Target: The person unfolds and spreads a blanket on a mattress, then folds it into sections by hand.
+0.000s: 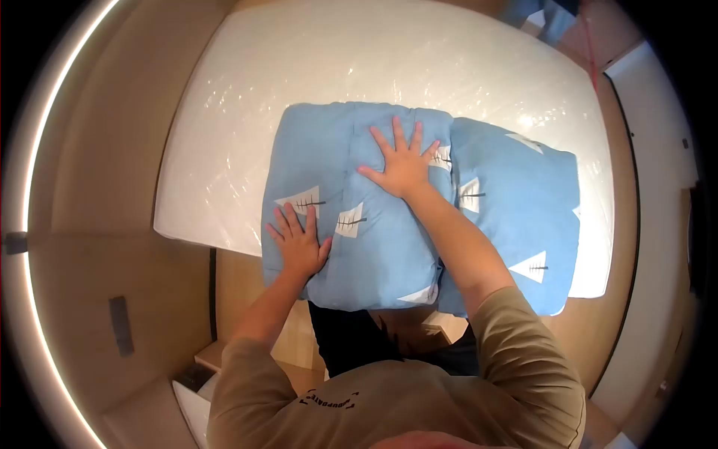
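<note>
A blue quilt [389, 247] with white tree shapes lies folded at the near edge of a mattress [247, 120] wrapped in clear plastic. My left hand [301, 243] rests flat on the left part of the quilt, fingers spread, over a white tree print. Farther from me, my right hand [404, 161] presses flat near the top middle of the quilt, its fingers also spread, beside a fold line. The right section of the quilt extends past that fold under my right forearm. Neither hand grips the fabric.
A wooden wall with a bright light strip [34, 165] runs along the left. An open drawer [191, 404] stands at the lower left. A white panel [651, 127] is at the right, and a red cord [591, 56] hangs at the upper right.
</note>
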Available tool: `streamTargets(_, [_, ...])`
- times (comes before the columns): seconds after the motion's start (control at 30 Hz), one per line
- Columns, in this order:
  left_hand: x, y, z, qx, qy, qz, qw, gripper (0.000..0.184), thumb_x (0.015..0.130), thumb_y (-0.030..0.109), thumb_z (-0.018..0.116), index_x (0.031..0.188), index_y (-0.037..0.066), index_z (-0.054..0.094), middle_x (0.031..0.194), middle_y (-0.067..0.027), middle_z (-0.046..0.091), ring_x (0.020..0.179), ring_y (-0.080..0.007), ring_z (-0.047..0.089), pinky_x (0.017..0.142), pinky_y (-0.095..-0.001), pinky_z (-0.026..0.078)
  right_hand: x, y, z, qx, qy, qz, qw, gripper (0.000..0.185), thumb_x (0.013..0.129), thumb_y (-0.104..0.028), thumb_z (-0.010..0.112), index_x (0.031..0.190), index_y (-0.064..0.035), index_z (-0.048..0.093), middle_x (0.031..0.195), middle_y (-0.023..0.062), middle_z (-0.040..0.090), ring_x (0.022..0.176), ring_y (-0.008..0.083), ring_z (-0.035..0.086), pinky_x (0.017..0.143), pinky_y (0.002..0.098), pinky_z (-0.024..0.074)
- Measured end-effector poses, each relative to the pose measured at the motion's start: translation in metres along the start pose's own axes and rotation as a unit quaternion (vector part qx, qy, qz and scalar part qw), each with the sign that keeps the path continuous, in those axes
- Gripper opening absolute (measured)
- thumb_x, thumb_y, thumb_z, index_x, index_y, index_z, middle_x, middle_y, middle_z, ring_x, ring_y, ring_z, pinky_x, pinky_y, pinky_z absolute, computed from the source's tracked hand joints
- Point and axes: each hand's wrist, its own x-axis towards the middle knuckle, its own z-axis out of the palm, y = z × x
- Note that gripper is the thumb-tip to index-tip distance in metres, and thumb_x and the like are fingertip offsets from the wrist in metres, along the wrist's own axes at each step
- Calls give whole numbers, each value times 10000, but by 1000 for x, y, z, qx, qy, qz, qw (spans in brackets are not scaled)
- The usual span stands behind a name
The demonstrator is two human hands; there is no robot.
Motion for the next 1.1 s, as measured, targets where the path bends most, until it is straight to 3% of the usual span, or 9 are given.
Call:
streamTargets(0.27, [84, -23, -59, -133, -105, 29, 985, 764, 761, 416, 699, 1390, 71, 433, 1441, -280, 322, 1314, -505, 278, 1065, -635, 179, 20, 29, 15, 79, 23, -22, 996, 872, 754, -629, 647, 1477, -226, 372, 1566, 162, 202, 1423, 506, 64, 993, 799, 9])
streamTargets(0.37, [240, -36, -72, -228, 82, 143, 960, 697, 750, 309, 741, 1322, 10, 476, 1318, -225, 490, 1199, -426, 453, 1014, -481, 375, 28, 33, 6, 84, -1, -28, 996, 854, 761, -606, 654, 1461, -193, 395, 1552, 173, 218, 1420, 503, 79, 1005, 789, 9])
streamTargets(0.47, [346, -48, -24, -294, -59, 155, 941, 635, 811, 449, 672, 1254, 12, 546, 1227, -226, 587, 1123, -395, 554, 955, -438, 437, 31, 42, 11, 102, -31, -15, 994, 831, 757, -597, 657, 1443, -192, 423, 1548, 150, 234, 1422, 496, 78, 1002, 790, 2])
streamTargets(0.57, [367, -17, -26, -44, -370, 103, 922, 611, 845, 584, 559, 1058, 18, 642, 1069, -226, 651, 1027, -389, 603, 895, -441, 467, 31, 54, 24, 115, -12, -7, 993, 747, 801, -465, 642, 1431, -123, 434, 1529, 143, 310, 1423, 470, 145, 1059, 723, 73])
streamTargets(0.7, [369, -52, -7, 8, -200, 14, 980, 574, 867, 583, 513, 855, 24, 646, 754, -193, 661, 765, -380, 641, 679, -462, 495, 33, 90, 75, 166, 91, 57, 980, 677, 832, -405, 609, 1414, -101, 444, 1488, 134, 387, 1388, 455, 258, 1108, 614, 201])
streamTargets(0.8, [367, -38, -2, -8, -194, 3, 981, 486, 855, 488, 585, 922, 8, 625, 841, -219, 654, 831, -393, 623, 712, -475, 476, 35, 93, 70, 149, 105, 74, 980, 638, 853, -353, 588, 1405, -66, 445, 1479, 140, 404, 1377, 446, 290, 1112, 570, 243])
streamTargets(0.9, [337, -13, -20, -79, 64, 79, 992, 485, 826, 394, 649, 1100, -2, 589, 1119, -280, 600, 1041, -436, 561, 870, -505, 436, 39, 100, 64, 167, 112, 76, 977, 639, 863, -355, 583, 1408, -54, 438, 1493, 138, 386, 1393, 445, 262, 1113, 578, 229])
streamTargets(0.97, [262, 27, -50, -82, 33, 68, 994, 618, 798, 343, 684, 1295, 20, 509, 1394, -314, 395, 1277, -508, 363, 1040, -602, 275, 39, 98, 54, 161, 103, 75, 979, 649, 867, -367, 582, 1412, -48, 432, 1498, 138, 379, 1403, 443, 245, 1117, 577, 217])
streamTargets(1.1, [141, 87, -72, -97, -120, 21, 988, 721, 816, 435, 627, 1403, 55, 450, 1515, -330, 188, 1392, -554, 115, 1064, -710, 52, 32, 69, 11, 148, 34, 86, 985, 669, 877, -382, 587, 1429, -50, 408, 1521, 143, 339, 1427, 451, 180, 1128, 614, 86])
